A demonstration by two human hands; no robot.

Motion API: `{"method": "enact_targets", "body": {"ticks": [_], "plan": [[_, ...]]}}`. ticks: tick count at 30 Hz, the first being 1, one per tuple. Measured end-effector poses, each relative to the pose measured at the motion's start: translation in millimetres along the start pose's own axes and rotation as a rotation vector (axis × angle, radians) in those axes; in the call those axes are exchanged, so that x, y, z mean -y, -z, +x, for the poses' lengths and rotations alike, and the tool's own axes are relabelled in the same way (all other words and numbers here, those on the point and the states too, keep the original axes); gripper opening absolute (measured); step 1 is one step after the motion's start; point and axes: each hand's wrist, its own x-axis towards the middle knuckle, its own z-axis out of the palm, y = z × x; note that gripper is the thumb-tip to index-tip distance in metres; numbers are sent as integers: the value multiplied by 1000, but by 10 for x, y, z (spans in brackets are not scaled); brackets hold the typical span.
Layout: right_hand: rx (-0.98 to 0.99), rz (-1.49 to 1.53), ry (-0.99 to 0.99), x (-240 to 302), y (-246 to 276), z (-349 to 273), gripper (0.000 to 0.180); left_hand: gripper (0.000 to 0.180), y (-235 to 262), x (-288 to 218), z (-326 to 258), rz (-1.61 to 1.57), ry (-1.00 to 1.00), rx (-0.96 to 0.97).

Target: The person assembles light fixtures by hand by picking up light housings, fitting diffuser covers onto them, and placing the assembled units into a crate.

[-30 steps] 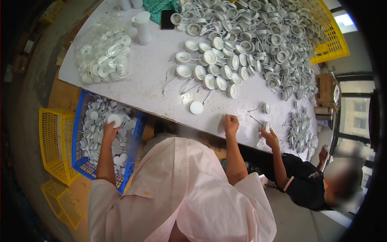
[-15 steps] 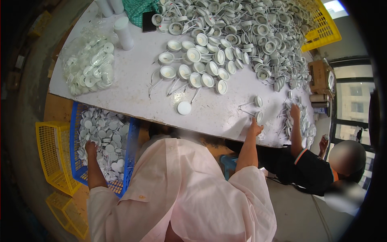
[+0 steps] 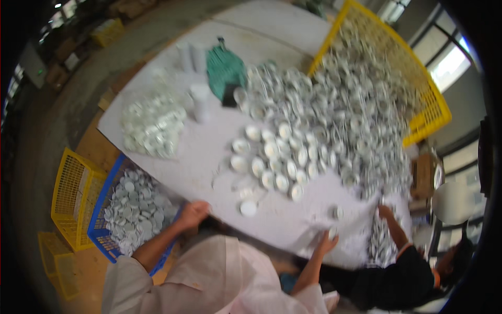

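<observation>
My left hand (image 3: pixel 194 214) is raised at the table's near edge, beside the blue basket. Motion blur hides what its fingers do. Over the near right part of the table, my right hand (image 3: pixel 328 244) grips a small white round light fitting (image 3: pixel 333 232). Another white fitting (image 3: pixel 337 212) lies just beyond it. Several white cup-shaped fittings with wires (image 3: pixel 281 182) are grouped mid-table, facing up. One white disc-like piece (image 3: pixel 248 208) sits nearer to me, in front of that group.
A blue basket (image 3: pixel 99 225) full of white fittings stands at left, beside yellow crates (image 3: pixel 70 196). The table holds a clear bag of white rings (image 3: pixel 154 123), white cylinders (image 3: pixel 200 102), a green cloth (image 3: pixel 225 68) and a large heap spilling from a yellow basket (image 3: pixel 426 125). A co-worker's hand (image 3: pixel 386 211) is at right.
My left hand has come out of the blue basket and up to the table edge. The whole view has shifted and blurred. My right hand stays near the same fittings.
</observation>
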Motion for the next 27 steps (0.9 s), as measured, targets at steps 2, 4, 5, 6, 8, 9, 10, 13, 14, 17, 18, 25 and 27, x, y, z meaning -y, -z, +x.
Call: {"method": "enact_targets", "body": {"ticks": [2,4,5,6,8,9,10,13,14,17,18,25,27], "plan": [[-25,83,84,692,-105,-482,71,31,-238,-407,0,74,-24,175],[33,229,347,1163,-136,-844,68,46,-542,-751,83,-22,-73,374],[119,224,464,1518,-68,-1052,68,50,-636,-963,94,-23,-129,415],[178,246,577,1696,-78,-1181,68,55,-717,-1208,107,-18,-193,469],[339,331,754,2040,-97,-1450,69,67,-845,-1356,219,3,-321,547],[405,363,828,2207,-102,-1576,73,67,-891,-1338,250,9,-341,526],[454,385,871,2365,-103,-1703,73,71,-920,-1307,278,-70,-387,552],[471,427,1085,2600,-127,-1939,74,78,-832,-1284,287,-291,-383,614],[478,422,1110,2624,-134,-2015,75,81,-779,-1274,240,-438,-314,659],[610,432,1040,2678,-227,-2210,77,84,-589,-1176,186,-460,-350,590],[745,434,928,2676,-254,-2267,79,85,-555,-1088,175,-494,-358,546],[894,508,930,2855,-275,-2391,75,100,-179,-1239,-16,-512,-335,238],[941,359,678,2842,-484,-2210,48,102,46,-931,56,-452,-241,70]]}}
